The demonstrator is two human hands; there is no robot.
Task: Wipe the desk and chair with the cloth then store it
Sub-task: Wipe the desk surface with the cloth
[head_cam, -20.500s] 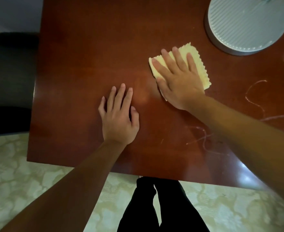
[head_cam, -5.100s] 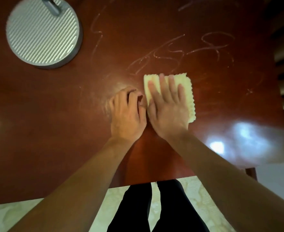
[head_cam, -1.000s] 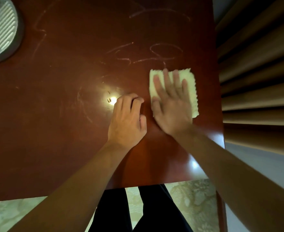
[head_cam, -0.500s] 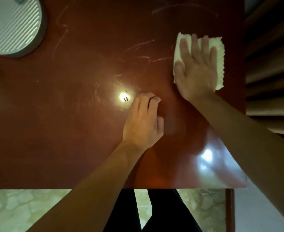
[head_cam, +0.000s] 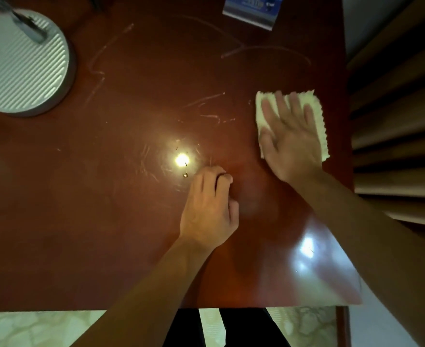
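While the left hand rests curled, right-hand fingers press the cloth spread.

Red-brown desk: cloth, round ribbed base, blue card

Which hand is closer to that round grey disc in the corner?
Left. The left hand rests mid-desk, well apart from the disc; the right hand presses the cloth farther away.

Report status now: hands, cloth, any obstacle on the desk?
Right hand flat on cloth, near desk right edge. Left hand curled, resting on desk. Lamp base far left; blue card at back.
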